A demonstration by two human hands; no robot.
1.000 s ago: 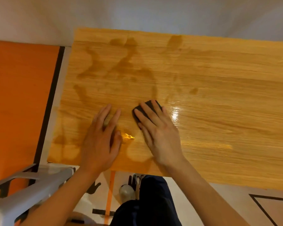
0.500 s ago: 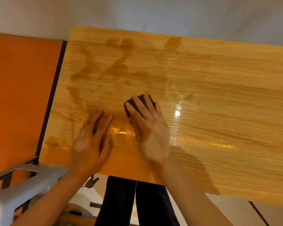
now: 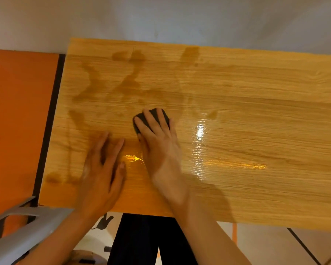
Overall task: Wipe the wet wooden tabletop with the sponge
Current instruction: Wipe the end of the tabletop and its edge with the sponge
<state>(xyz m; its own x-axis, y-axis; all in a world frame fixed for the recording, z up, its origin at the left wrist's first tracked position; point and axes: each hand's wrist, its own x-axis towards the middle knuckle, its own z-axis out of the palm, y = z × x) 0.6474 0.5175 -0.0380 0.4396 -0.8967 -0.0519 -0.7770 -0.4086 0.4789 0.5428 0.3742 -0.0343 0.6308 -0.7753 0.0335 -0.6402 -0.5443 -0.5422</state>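
Observation:
A dark sponge (image 3: 153,114) lies on the wooden tabletop (image 3: 256,115), left of its middle. My right hand (image 3: 161,150) presses flat on the sponge, fingers spread over it, so only its far edge and left side show. My left hand (image 3: 101,169) rests palm down on the wood just left of the right hand, holding nothing. Dark wet streaks (image 3: 126,85) cover the far left part of the top. A glossy wet patch (image 3: 201,131) shines to the right of the sponge.
A grey wall (image 3: 161,18) runs behind the table. An orange floor area (image 3: 17,121) lies to the left. A grey chair frame (image 3: 21,232) stands at the near left corner. My dark trouser legs (image 3: 141,241) are below the near table edge.
My right hand has pushed the sponge away from me over the wet wood, and the left hand has slid with it. The camera has shifted slightly.

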